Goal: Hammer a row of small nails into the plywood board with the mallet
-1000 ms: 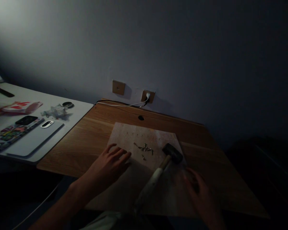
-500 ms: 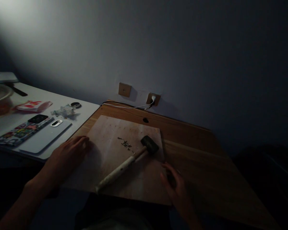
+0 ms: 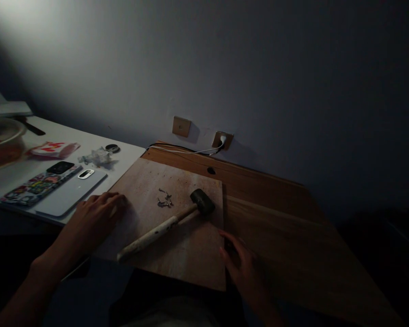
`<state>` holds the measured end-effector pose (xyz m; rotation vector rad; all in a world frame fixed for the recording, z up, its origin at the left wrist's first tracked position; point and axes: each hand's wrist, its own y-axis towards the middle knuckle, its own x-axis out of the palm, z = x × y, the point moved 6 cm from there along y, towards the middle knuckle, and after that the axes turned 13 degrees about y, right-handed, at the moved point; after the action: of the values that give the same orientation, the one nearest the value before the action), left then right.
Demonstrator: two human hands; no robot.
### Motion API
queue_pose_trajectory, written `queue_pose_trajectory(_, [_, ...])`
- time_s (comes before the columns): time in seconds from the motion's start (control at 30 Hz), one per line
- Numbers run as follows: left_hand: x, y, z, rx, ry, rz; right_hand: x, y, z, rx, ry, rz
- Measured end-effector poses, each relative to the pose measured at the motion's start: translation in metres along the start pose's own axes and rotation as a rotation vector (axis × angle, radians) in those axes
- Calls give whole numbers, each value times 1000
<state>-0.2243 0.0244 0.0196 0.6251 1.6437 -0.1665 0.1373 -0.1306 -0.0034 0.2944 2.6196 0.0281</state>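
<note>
A thin wooden board point(image 3: 187, 254) lies on the brown desk, slightly over its front edge. My left hand point(image 3: 100, 211) grips the board's left edge with bent fingers on top. At the right edge, my right hand point(image 3: 241, 263) curves its thumb and forefinger against the board; its other fingers are hidden in shadow. Across the board lies a mallet point(image 3: 150, 235) with a black head and a worn pale handle, its head toward the right. Several small metal nails point(image 3: 165, 200) sit in a loose pile just beyond the handle. A row of small dots marks the board's far side.
Left, a white table point(image 3: 122, 156) carries a white phone point(image 3: 71, 193), a patterned phone point(image 3: 37, 186), crumpled plastic point(image 3: 98, 156), a red-and-white packet point(image 3: 54, 149) and a clear bowl point(image 3: 7, 141). Cables point(image 3: 187, 149) run along the wall to a socket point(image 3: 223, 140).
The board has turned a little and slid left on the desk, with both hands at its edges. The mallet moved along with it, and the nails have shifted into a different pile.
</note>
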Motion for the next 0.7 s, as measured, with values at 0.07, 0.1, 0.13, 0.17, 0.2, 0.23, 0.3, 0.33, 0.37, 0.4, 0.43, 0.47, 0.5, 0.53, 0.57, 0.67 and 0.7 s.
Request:
queue_pose_trajectory(0.07, [0, 0, 13, 107, 26, -39, -12, -1, 8, 24, -25, 50])
queue_pose_trajectory(0.1, [-1, 1, 21, 160, 36, -62, -19, -2, 13, 45, -38, 79])
queue_pose_trajectory(0.13, [-2, 1, 31, 204, 33, -71, -28, -4, 20, 72, -50, 113])
queue_pose_trajectory(0.17, [-4, 2, 41, 237, 20, -72, -38, -7, 28, 106, -58, 142])
queue_pose_trajectory(0.2, [-6, 3, 52, 259, -4, -67, -48, -10, 36, 142, -63, 170])
queue_pose_trajectory(0.23, [-8, 4, 64, 273, -39, -54, -60, -13, 45, 173, -67, 201])
queue_pose_trajectory(0.3, [-15, 6, 87, 293, -136, -31, -86, -22, 62, 230, -78, 261])
queue_pose_trajectory(0.33, [-18, 7, 99, 303, -189, -38, -99, -28, 71, 262, -85, 289])
queue_pose_trajectory(0.37, [-21, 7, 110, 313, -237, -60, -112, -34, 79, 286, -85, 318])
queue_pose_trajectory(0.4, [-23, 8, 120, 330, -282, -91, -125, -40, 85, 303, -91, 346])
queue_pose_trajectory(0.43, [-25, 8, 129, 349, -321, -120, -136, -46, 91, 310, -102, 359])
queue_pose_trajectory(0.47, [-27, 8, 136, 368, -353, -144, -146, -52, 95, 313, -117, 381])
queue_pose_trajectory(0.5, [-30, 9, 141, 386, -374, -157, -155, -58, 98, 329, -131, 396])
queue_pose_trajectory(0.53, [-32, 10, 145, 399, -379, -162, -161, -63, 100, 346, -144, 407])
queue_pose_trajectory(0.57, [-33, 12, 149, 408, -368, -156, -166, -68, 100, 358, -161, 425])
queue_pose_trajectory(0.67, [-38, 23, 158, 419, -281, -89, -165, -77, 86, 330, -240, 515])
queue_pose_trajectory(0.7, [-40, 28, 164, 431, -257, -58, -160, -79, 77, 303, -268, 549])
